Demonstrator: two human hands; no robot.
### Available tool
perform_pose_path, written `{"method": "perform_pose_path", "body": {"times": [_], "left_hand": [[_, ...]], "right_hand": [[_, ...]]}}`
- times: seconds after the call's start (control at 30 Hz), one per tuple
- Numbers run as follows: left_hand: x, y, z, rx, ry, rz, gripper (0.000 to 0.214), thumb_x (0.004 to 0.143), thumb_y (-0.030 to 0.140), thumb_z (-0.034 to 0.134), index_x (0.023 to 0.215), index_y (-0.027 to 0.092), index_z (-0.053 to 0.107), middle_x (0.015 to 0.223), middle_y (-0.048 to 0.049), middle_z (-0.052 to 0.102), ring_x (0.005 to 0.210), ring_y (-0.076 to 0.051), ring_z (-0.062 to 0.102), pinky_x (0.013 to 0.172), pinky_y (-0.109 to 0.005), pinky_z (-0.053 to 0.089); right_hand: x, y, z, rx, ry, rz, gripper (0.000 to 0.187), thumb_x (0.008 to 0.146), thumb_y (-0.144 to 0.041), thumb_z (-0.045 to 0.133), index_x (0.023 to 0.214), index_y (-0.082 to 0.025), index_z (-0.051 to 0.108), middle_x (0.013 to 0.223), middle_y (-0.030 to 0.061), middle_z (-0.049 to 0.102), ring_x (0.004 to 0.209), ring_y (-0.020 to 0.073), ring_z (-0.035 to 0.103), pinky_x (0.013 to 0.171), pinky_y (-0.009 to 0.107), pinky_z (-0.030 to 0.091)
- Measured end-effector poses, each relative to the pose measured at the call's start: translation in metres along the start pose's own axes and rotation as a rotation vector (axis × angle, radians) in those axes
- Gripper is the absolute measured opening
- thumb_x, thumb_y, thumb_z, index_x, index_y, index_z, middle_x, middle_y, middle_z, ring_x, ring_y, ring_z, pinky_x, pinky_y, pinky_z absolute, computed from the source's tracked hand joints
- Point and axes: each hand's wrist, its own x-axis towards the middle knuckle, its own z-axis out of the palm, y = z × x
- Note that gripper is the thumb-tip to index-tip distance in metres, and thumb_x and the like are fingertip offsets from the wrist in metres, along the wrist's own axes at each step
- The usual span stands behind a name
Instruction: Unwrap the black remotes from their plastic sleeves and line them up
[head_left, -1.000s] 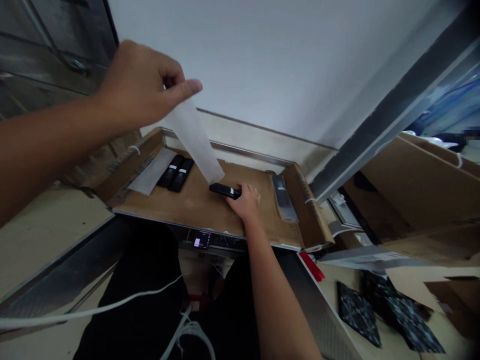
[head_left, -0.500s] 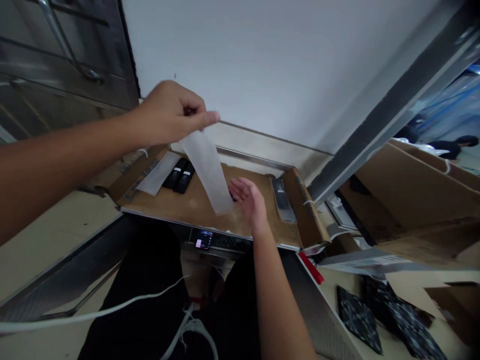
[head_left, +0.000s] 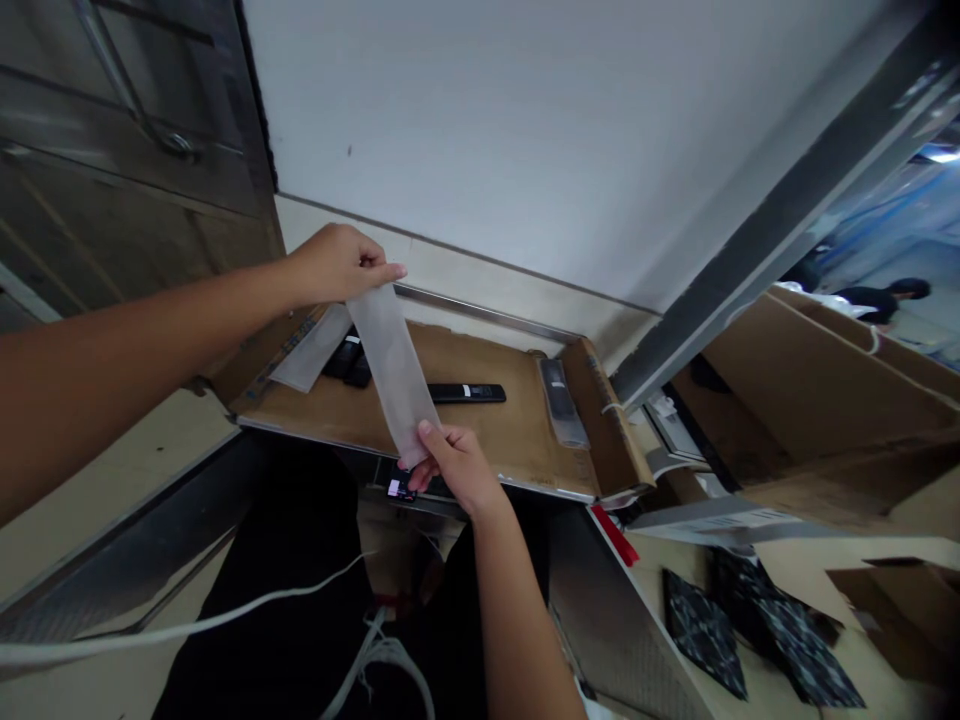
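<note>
A long, translucent plastic sleeve [head_left: 391, 365] is stretched at a slant above the cardboard-lined tray. My left hand [head_left: 346, 265] pinches its upper end, and my right hand [head_left: 455, 462] grips its lower end between thumb and fingers. Behind the sleeve lies a black remote control [head_left: 472, 393] with a small white label, its left end hidden. Two more black remotes [head_left: 349, 358] lie side by side to the left, partly covered by the sleeve. Beside them rests a flat pile of similar sleeves [head_left: 309, 352]. At the right, one bagged remote [head_left: 561, 400] lies near the tray's side wall.
Cardboard walls [head_left: 604, 415] edge the tray [head_left: 517, 455]. A lit phone [head_left: 400, 484] sits below its front edge. A large cardboard box [head_left: 840, 400] stands at the right, with dark patterned bags [head_left: 772, 630] on the floor. A white cable [head_left: 247, 605] crosses the lower left.
My right hand has moved left and down and taken hold of the sleeve's lower end. My left hand has come down slightly. The remote behind now shows.
</note>
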Motion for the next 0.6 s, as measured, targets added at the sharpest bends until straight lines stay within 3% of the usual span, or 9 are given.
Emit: {"method": "perform_pose_path", "body": {"times": [0.2, 0.43, 0.6], "left_hand": [[-0.01, -0.022, 0.012, -0.01, -0.03, -0.116, 0.046, 0.084, 0.054, 0.053, 0.057, 0.017, 0.053, 0.048, 0.0027, 0.036, 0.053, -0.011, 0.034, 0.056, -0.027, 0.023], [-0.02, -0.025, 0.016, -0.056, 0.047, -0.096, 0.046, 0.085, 0.055, 0.052, 0.057, 0.017, 0.052, 0.05, 0.0028, 0.038, 0.054, -0.011, 0.036, 0.057, -0.027, 0.024], [-0.007, -0.028, 0.019, -0.035, 0.157, -0.122, 0.042, 0.085, 0.052, 0.055, 0.065, 0.016, 0.06, 0.058, 0.0004, 0.049, 0.062, -0.013, 0.045, 0.061, -0.027, 0.029]], "right_hand": [[0.0, 0.011, 0.006, 0.093, 0.017, -0.007, 0.06, 0.088, -0.068, 0.052, 0.086, -0.01, 0.067, 0.083, 0.0139, 0.075, 0.056, 0.0166, 0.069, 0.044, 0.022, 0.049], [-0.003, 0.028, 0.006, 0.252, 0.245, -0.022, 0.043, 0.075, -0.057, 0.075, 0.083, -0.016, 0.062, 0.065, 0.0001, 0.067, 0.06, 0.0172, 0.071, 0.045, 0.02, 0.052], [-0.001, 0.017, 0.01, 0.228, 0.341, -0.043, 0.04, 0.068, -0.049, 0.083, 0.08, -0.015, 0.065, 0.064, -0.0005, 0.067, 0.058, 0.0146, 0.07, 0.047, 0.019, 0.055]]}}
